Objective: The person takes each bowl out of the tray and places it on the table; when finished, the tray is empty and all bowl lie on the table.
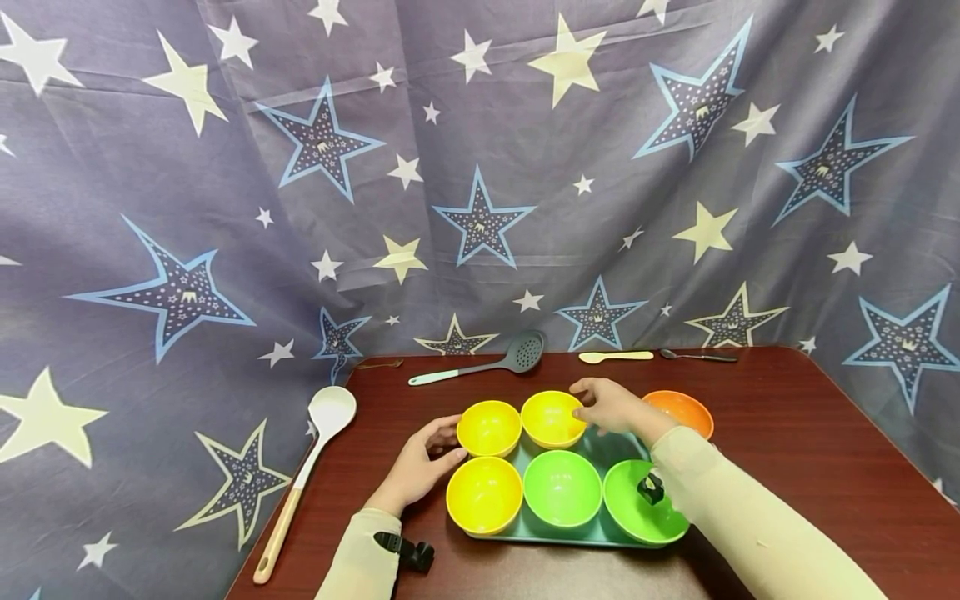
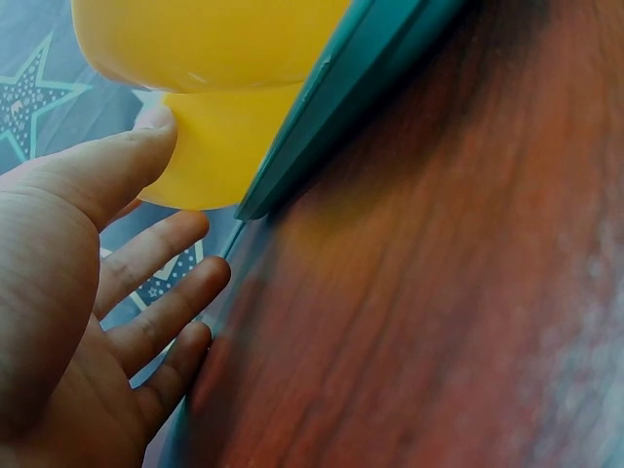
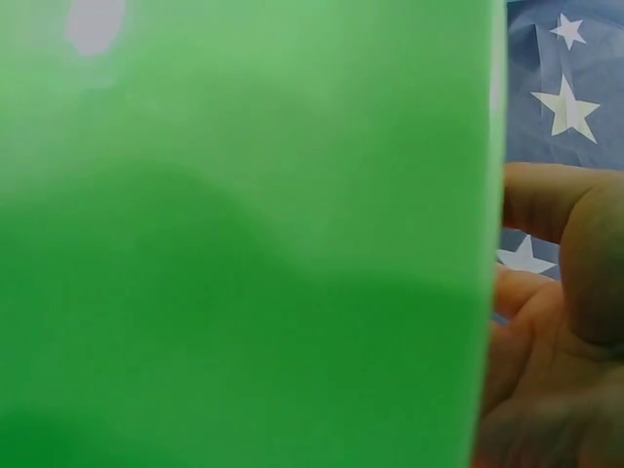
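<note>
Sitting at the back edge of a teal rectangular tray (image 1: 558,540), a glossy, round yellow bowl (image 1: 553,419) has the right hand (image 1: 609,407) at its rim; whether it pinches, I cannot tell. The left hand (image 1: 422,463), fingers apart, flanks a smooth twin bowl (image 1: 489,428) at the back-left corner.

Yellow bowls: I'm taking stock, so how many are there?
3: front-left bowl on the tray; back-left bowl by the left hand; back-middle bowl by the right hand.
</note>
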A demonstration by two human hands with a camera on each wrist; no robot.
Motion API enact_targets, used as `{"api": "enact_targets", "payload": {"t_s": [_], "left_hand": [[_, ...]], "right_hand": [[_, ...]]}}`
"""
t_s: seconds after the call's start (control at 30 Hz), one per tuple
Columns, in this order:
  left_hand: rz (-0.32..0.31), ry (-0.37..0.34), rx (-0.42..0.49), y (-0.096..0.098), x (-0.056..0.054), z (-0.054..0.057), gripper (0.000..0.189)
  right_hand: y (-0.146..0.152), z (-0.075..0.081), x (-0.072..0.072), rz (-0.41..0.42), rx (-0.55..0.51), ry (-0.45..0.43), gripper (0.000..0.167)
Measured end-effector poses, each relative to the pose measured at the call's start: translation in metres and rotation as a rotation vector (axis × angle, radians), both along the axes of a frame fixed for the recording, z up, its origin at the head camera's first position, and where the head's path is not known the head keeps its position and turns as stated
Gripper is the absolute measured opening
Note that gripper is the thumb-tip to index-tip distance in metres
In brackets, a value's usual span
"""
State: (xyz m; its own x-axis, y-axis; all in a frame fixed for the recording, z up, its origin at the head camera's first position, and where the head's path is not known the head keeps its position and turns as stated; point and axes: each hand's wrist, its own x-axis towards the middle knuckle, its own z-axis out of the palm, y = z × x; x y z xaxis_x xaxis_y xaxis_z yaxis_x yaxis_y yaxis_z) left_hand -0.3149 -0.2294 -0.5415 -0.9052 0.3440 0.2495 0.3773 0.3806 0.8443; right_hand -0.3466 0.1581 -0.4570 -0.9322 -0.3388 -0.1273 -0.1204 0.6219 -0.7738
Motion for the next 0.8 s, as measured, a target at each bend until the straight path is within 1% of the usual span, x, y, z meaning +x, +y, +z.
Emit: {"api": "enact_targets", "payload": {"t_s": [0.2,0.47,0.8], "left_hand": [[0.003,-0.003,-0.006,0.0001,-0.0002,-0.0003,0.054],[0.005,-0.008,-0.006,0.0000,-0.0003,-0.0009,0.054],[0.005,-0.011,-0.006,-0.0005,-0.0009,-0.0018,0.055]], "right_hand": [[0.0009,-0.0031,-0.0018,0.006,-0.018,-0.030,0.047],[0.0005,-0.0078,-0.0047,-0.006,-0.104,-0.123,0.047],[0.0005,-0.0079,-0.0052,-0.014,-0.138,-0.137,0.047]]}}
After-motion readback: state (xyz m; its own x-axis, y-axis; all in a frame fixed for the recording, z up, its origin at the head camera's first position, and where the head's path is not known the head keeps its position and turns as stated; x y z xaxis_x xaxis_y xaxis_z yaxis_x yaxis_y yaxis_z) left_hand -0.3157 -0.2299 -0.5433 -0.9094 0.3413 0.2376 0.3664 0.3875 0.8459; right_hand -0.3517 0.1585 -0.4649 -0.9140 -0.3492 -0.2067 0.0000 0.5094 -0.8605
